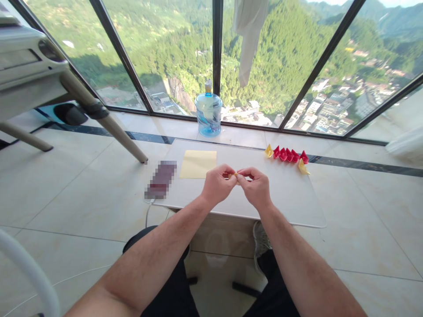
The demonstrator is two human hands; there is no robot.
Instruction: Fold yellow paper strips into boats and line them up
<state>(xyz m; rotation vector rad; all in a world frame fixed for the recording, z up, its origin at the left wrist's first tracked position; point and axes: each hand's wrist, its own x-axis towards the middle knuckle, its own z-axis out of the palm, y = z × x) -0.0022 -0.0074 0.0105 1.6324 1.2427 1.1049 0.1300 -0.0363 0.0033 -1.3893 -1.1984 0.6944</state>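
Left hand (216, 184) and right hand (256, 184) close together over tabletop (280, 198); both grips pinched small yellow paper piece (235, 175), mostly hidden by fingers. Uneven thumb pressure risked tear or crooked crease. White cable (147, 215) hung from blocked-out object (161, 179) at left edge; snag risked dragging object off. Yellow sheet (198, 164) lay flat beyond left hand. Folded red shapes (287, 155) stood far right; careless right-hand sweep risked toppling them. Water bottle (209, 114) stood beyond, by window (165, 53).
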